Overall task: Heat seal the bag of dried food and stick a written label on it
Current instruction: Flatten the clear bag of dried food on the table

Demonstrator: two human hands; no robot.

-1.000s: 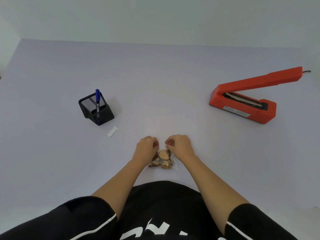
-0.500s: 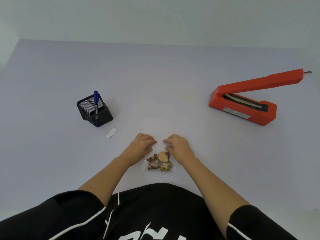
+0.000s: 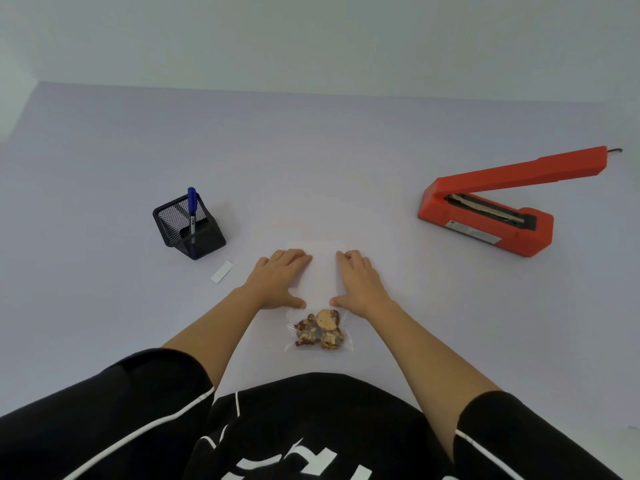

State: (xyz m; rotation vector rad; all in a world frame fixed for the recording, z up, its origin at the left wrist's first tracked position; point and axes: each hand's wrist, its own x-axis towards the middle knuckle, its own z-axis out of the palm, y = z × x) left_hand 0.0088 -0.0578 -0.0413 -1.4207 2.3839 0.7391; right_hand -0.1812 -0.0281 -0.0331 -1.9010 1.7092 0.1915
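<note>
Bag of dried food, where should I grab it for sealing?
Take the bag by its flat, empty far half, from the side edges beside the left hand and right hand. The dried food is bunched at the near end and would likely hang below.

black square wire-mesh desk holder (image 3: 211, 237): stands on the table, 9 o'clock from frame centre | pale lilac flat tabletop (image 3: 311, 150): fills mid-frame | plain grey-white wall (image 3: 311, 36): 12 o'clock, beyond table's far edge

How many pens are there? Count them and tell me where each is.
1. The blue pen stands in the black mesh holder, left of the left hand; a shorter one could hide inside it.
</note>
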